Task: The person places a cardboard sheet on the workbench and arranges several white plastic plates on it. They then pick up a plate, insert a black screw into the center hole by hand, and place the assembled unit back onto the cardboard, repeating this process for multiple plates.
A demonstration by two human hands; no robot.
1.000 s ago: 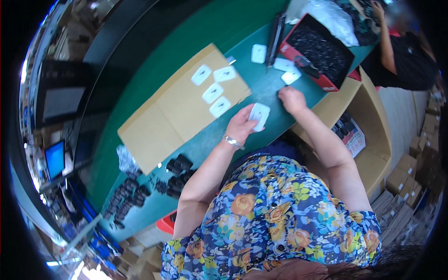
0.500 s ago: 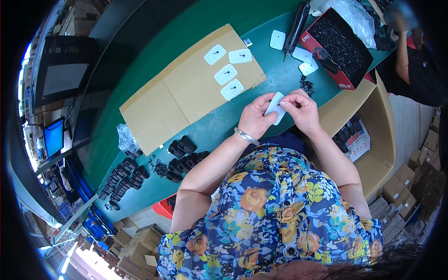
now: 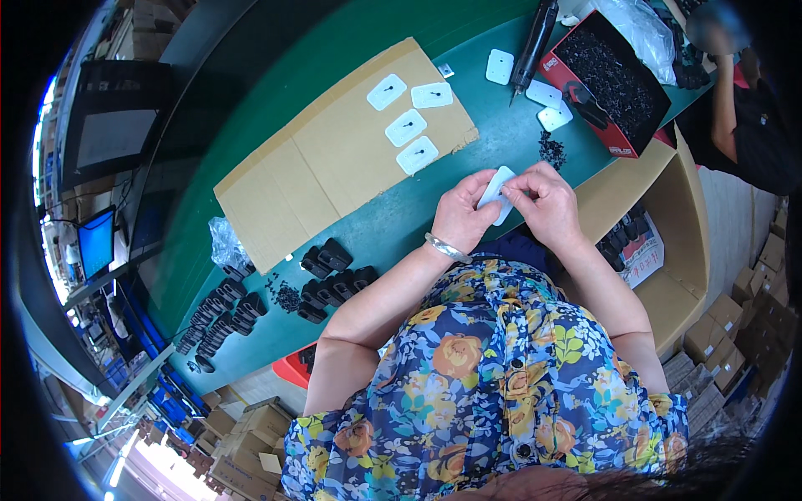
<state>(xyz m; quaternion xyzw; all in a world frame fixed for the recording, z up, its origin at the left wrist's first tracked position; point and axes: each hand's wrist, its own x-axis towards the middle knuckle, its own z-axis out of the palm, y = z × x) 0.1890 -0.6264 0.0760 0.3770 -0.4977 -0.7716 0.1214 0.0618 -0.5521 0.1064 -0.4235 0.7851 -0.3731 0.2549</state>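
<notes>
Holding: left hand (image 3: 462, 214), thumb and fingers clamped on a white plate (image 3: 495, 189) with rounded corners
Touching: right hand (image 3: 547, 204), thumb and fingertips together at the plate's face; anything between them is hidden
White plate: tilted between both hands, near the green table's (image 3: 497, 117) edge
Cardboard sheet (image 3: 305, 179): four similar plates (image 3: 407, 129) on it

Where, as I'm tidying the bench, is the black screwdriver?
The black screwdriver is in the head view's upper right, between a white plate and the red box.
</notes>
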